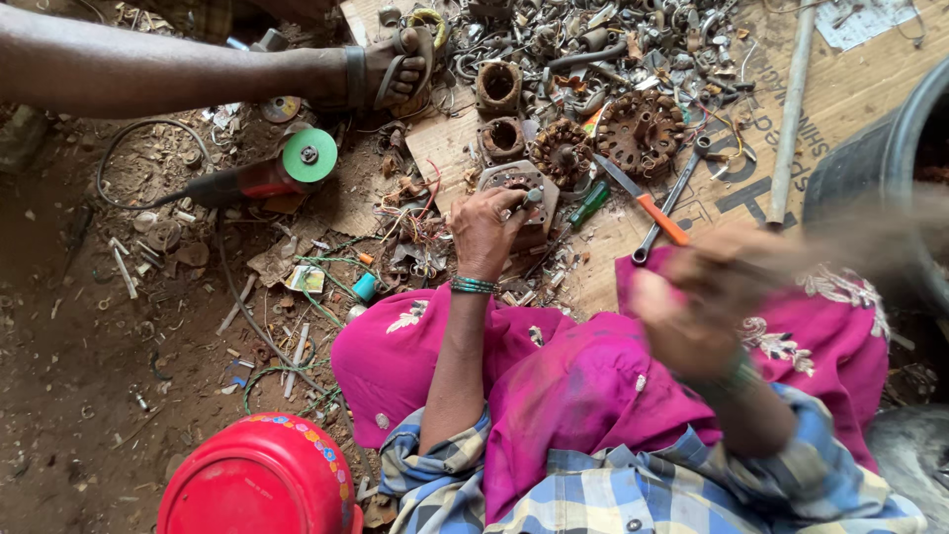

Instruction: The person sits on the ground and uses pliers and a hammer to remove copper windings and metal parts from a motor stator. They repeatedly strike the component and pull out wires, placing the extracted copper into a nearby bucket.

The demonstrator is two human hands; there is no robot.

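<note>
Right hand (704, 297) is motion-blurred, so what its fingers (736, 259) grip is perhaps unreadable

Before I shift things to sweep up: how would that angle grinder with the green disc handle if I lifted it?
The angle grinder looks solid, so probably heavy for its size. Its black cable loops loosely through the debris, likely floppy and apt to snag. Its round green disc may make it rock when set down.

Dirt floor (69, 376), littered with scraps and wire bits. Flattened cardboard sheet (850, 89) lies on it at upper right. On the cardboard: heap of metal scrap (583, 40), rusty motor parts (641, 132), orange-handled tool (645, 203), green-handled screwdriver (590, 204), wrench (672, 198), long pipe (789, 109). On the dirt: angle grinder with green disc (267, 176), its cable, red plastic stool (259, 480), dark tub (880, 168) at right edge.
</note>
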